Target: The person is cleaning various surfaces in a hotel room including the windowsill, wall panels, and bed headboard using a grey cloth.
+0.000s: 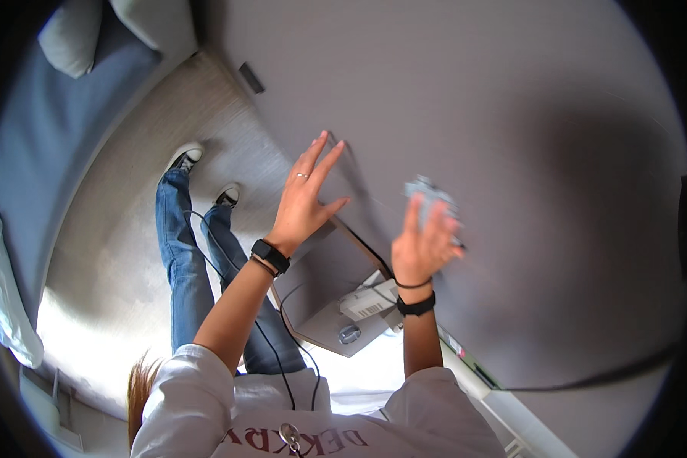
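Observation:
My left hand [306, 197] reaches up toward a large smooth grey surface [492, 74], perhaps a wall or panel. Its fingers are spread and hold nothing; a ring sits on one finger and a black band circles the wrist. Over to the right, my right hand [426, 246] is blurred by motion. Under and beyond its fingers shows a pale grey-blue crumpled piece, seemingly a cloth [421, 186], against the same surface. The fingers hide part of it, and a small dark spot shows near the fingertips.
Below my hands, a small shelf unit [320, 332] carries a white box [369, 300] and a round shiny object [349, 334]. Black cables [272, 343] hang before my body. A bed with blue-grey bedding [51, 126] and a pillow [71, 37] stands left, beyond the floor [126, 172].

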A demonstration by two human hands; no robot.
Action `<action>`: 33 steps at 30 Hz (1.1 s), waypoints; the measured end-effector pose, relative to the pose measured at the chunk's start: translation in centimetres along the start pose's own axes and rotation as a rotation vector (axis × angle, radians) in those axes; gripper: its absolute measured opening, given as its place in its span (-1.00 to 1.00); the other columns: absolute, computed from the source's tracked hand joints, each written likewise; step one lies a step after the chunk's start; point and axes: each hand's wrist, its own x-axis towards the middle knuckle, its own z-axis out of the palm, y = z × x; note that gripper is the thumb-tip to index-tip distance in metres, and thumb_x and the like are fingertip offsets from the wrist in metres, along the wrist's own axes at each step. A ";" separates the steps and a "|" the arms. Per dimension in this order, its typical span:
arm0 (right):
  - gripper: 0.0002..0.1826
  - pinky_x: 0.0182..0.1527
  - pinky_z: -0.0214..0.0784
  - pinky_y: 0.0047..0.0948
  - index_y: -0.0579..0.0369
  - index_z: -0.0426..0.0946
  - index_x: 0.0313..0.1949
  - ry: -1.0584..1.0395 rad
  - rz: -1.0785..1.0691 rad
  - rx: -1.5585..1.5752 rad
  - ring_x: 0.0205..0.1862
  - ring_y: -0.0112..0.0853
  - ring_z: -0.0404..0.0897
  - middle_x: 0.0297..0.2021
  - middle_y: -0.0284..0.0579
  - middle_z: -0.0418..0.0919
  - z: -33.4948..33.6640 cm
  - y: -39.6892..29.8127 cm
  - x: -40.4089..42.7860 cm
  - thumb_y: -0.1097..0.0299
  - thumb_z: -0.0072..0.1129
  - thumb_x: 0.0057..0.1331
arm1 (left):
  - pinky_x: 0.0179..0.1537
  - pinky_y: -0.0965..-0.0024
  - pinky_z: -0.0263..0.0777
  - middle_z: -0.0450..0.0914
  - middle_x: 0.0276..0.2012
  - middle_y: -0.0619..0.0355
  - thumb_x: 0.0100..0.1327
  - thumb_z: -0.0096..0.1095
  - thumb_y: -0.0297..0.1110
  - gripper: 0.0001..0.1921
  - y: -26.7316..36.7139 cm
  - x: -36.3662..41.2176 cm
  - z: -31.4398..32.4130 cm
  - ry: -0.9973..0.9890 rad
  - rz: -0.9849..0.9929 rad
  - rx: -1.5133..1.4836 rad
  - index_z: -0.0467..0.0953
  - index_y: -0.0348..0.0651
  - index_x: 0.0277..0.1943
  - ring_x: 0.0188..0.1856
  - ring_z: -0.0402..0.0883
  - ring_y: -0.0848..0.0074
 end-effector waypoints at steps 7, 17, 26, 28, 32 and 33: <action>-0.51 0.53 -0.49 -0.34 -0.21 0.35 0.36 -0.305 -0.314 -0.017 0.52 -0.62 -0.01 0.47 -0.60 0.14 11.8 -14.3 -4.2 0.24 -0.17 0.45 | 0.26 0.13 0.34 0.17 0.46 0.04 -0.04 0.54 -0.42 -0.09 -9.3 -2.2 -4.1 -0.005 -0.086 0.226 0.25 0.04 0.42 0.33 0.35 0.02; -0.48 0.53 -0.38 -0.39 0.05 0.30 0.37 -0.279 -0.246 0.349 0.53 -0.53 0.00 0.46 -0.37 0.17 9.3 -16.3 6.9 0.26 -0.19 0.44 | 0.49 -0.12 -0.26 0.01 0.53 0.05 0.14 0.35 -0.26 -0.14 -9.3 -6.3 -4.0 -0.195 -0.078 0.518 0.10 -0.02 0.50 0.55 -0.06 0.14; -0.49 0.53 -0.19 -0.41 0.25 0.43 0.24 -0.396 -0.426 0.393 0.48 -0.42 0.13 0.41 -0.17 0.26 12.7 -18.6 4.8 0.35 -0.05 0.32 | 0.31 0.00 0.16 0.19 0.45 0.06 0.17 0.26 -0.40 -0.39 -10.5 -6.3 -4.3 -0.112 -0.054 0.493 0.34 -0.07 0.32 0.25 0.40 0.19; -0.53 0.54 -0.18 -0.38 0.26 0.49 0.18 -0.548 -0.498 0.340 0.47 -0.38 0.16 0.39 -0.14 0.29 12.7 -16.5 -1.1 0.36 -0.04 0.31 | 0.14 0.16 0.32 0.38 0.33 0.08 0.16 0.22 -0.48 -0.57 -8.8 -5.4 -5.4 -0.068 0.043 0.450 0.48 -0.10 0.14 0.03 0.51 0.23; -0.54 0.53 -0.15 -0.25 0.23 0.51 0.16 -0.737 -0.225 0.810 0.42 -0.25 0.23 0.27 -0.07 0.43 6.3 -8.3 -7.1 0.50 0.02 0.25 | 0.04 0.18 0.34 0.49 0.21 0.09 0.15 0.18 -0.52 -0.63 -1.2 -3.9 -6.3 -0.141 0.219 0.412 0.51 -0.10 0.06 0.00 0.52 0.24; -0.51 0.49 -0.05 -0.26 0.21 0.49 0.19 -0.855 -0.089 0.995 0.40 -0.25 0.26 0.27 -0.07 0.44 4.6 -5.4 -7.9 0.55 0.00 0.24 | 0.02 0.18 0.34 0.51 0.16 0.08 0.13 0.15 -0.53 -0.63 1.6 -4.0 -5.2 -0.170 0.298 0.433 0.52 -0.09 0.03 -0.02 0.52 0.25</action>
